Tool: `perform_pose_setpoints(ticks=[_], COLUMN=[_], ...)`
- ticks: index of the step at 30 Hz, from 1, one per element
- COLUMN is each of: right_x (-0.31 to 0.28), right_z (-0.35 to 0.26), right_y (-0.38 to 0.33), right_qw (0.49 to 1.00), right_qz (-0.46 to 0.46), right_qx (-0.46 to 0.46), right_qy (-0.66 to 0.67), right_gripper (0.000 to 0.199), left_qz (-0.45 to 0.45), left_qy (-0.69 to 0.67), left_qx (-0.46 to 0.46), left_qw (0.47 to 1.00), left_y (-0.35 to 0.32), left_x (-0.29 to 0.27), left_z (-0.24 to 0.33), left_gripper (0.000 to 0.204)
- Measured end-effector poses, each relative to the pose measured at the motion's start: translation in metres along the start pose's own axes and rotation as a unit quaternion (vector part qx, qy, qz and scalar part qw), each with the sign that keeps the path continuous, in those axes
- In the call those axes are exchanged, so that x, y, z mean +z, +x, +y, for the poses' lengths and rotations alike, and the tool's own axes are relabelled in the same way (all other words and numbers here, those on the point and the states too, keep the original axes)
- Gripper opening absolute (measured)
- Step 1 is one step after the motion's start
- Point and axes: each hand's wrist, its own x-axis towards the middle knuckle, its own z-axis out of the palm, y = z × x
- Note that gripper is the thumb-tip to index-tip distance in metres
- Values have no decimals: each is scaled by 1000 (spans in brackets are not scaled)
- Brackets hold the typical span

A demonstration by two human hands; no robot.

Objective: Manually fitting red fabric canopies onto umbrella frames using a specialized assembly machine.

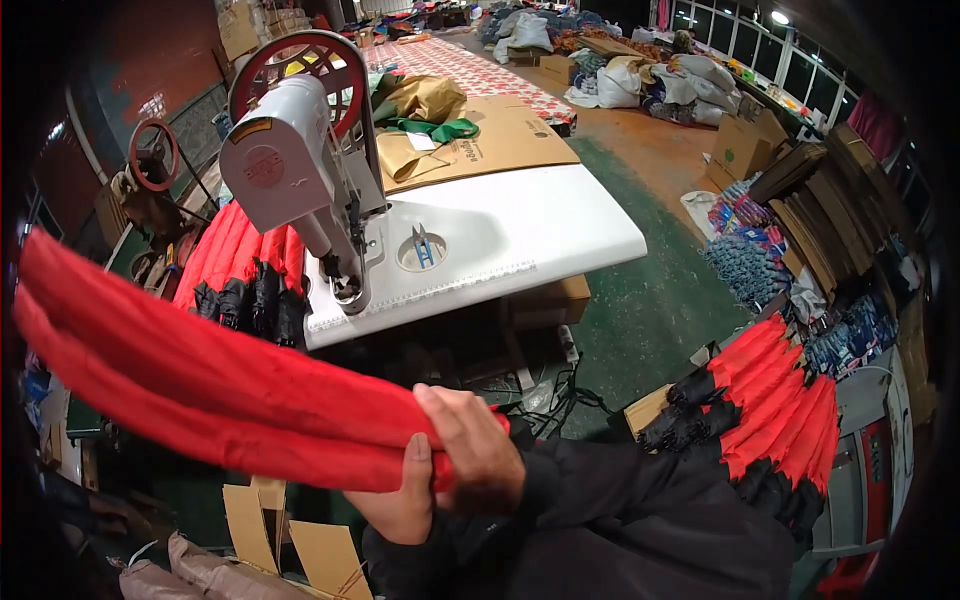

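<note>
A long bundle of folded red fabric [250, 400], shaped like furled umbrellas, stretches from my hands to the far left of the view. At its right end, my left hand [400, 505] is closed from below, its thumb pressed on the fabric. Beside it my right hand [480, 445] wraps its fingers over the same end. The bundle's lower right tip is hidden by my hands. Beyond it stands a pale sewing machine [275, 165] on a white table [540, 215]. Blue thread snips [423, 247] lie in a round recess near the needle area.
Similar red bundles with black ends lie left of the machine [265, 245] and in a pile [780, 400] at right. Cardboard [500, 150] covers the table's far part. Cut cardboard pieces [325, 555] stand below my hands. Tangled cables [575, 395] lie on the green floor.
</note>
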Motion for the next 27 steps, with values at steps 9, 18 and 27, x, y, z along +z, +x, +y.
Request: perform_pose_setpoints(ticks=[9, 18, 27], right_x=[25, 78, 101], right_z=[16, 50, 59], right_y=[23, 50, 34], right_qw=[952, 732, 727], right_qz=[-258, -289, -245], right_qx=[-23, 274, 317], right_qy=[165, 552, 558], right_gripper=[89, 62, 66], left_qz=[80, -116, -186], left_qy=[4, 86, -95], left_qx=[1, -169, -277], left_qw=[997, 975, 938], left_y=[6, -4, -11], left_x=[-82, -95, -96], left_z=[-49, -87, -100], left_gripper=[62, 54, 68])
